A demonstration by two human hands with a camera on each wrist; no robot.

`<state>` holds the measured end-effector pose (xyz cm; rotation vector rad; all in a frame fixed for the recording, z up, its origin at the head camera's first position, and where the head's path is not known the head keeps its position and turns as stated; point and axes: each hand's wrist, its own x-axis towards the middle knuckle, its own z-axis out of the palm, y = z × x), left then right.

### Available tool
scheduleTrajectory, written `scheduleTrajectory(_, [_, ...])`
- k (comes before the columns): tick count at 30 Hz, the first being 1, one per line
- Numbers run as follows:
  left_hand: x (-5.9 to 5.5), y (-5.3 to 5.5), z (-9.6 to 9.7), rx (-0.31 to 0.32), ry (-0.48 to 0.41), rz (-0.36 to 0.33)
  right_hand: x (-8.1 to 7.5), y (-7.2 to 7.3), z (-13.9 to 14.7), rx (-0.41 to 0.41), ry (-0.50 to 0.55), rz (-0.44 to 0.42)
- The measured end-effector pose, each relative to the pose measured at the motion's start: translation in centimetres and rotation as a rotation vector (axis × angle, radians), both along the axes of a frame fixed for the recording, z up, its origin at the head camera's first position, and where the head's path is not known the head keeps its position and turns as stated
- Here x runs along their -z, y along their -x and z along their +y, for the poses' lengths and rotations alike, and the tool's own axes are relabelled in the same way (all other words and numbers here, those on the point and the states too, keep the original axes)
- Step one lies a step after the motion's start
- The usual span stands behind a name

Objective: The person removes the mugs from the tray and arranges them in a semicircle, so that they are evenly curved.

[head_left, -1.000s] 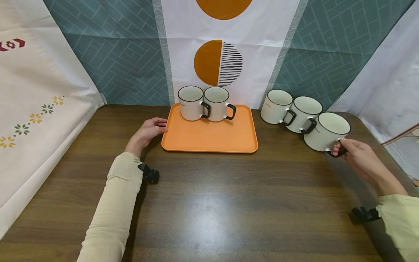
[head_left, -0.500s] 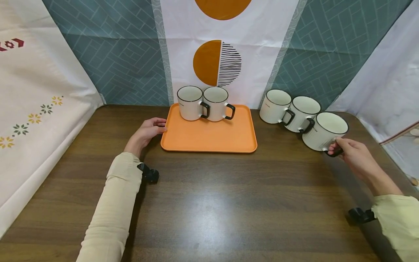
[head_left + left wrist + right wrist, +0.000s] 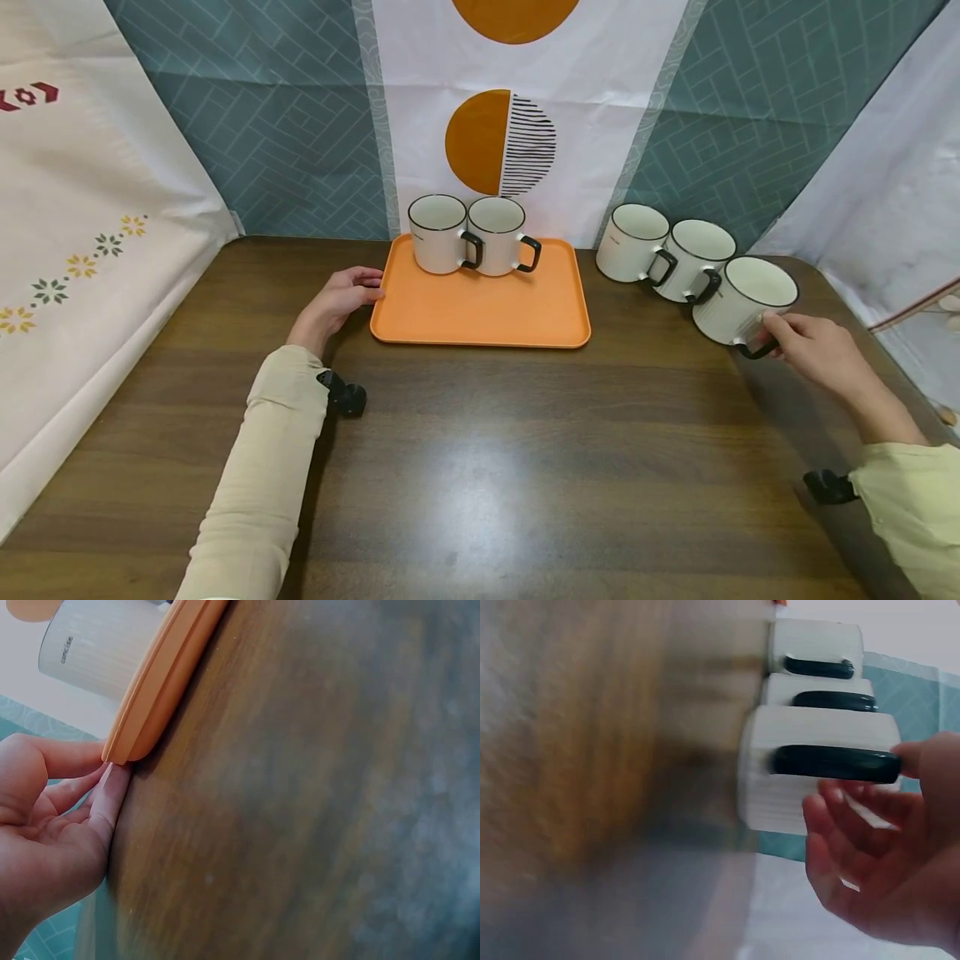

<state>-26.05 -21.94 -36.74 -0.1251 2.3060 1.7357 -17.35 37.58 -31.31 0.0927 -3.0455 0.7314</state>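
In the head view my left hand (image 3: 336, 302) touches the left edge of an orange tray (image 3: 480, 321); the left wrist view puts its fingertips (image 3: 111, 780) right at the tray's corner. Two white mugs with black rims and handles, a left one (image 3: 435, 250) and a right one (image 3: 495, 250), stand upright at the tray's back. At the right, my right hand (image 3: 813, 350) is at the black handle (image 3: 836, 763) of the nearest white mug (image 3: 731, 308). The thumb meets the handle's top end, while the other fingers (image 3: 836, 877) lie loosely bent beside it.
Two more white mugs, one farther left (image 3: 630, 250) and one between (image 3: 686, 271), stand in a slanting row with the nearest mug. Behind the brown table (image 3: 570, 467) hangs a patterned cloth (image 3: 300, 150). White cloth (image 3: 112, 275) borders the left side.
My right hand's fingers have loosened from round the mug's handle and slid off it. That mug has shifted very slightly left. My left hand stays at the tray.
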Motion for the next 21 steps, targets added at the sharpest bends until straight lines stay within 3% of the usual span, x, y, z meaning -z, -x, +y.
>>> scheduleTrajectory(3, [-0.1,-0.1,0.0,-0.005,-0.005,-0.005,-0.7,0.0,0.1,0.048,-0.061,0.096])
scheduleTrajectory(8, [-0.2,-0.1,0.1,-0.007,-0.005,-0.009,-1.9,0.1,-0.2,0.145,0.015,0.245])
scheduleTrajectory(14, [-0.1,0.0,0.1,-0.009,0.013,-0.011,-3.3,0.6,-2.1,0.104,0.106,0.244])
scheduleTrajectory(21, [-0.1,0.0,-0.1,-0.007,0.018,-0.007,-4.0,2.3,-6.6,-0.001,0.214,0.224])
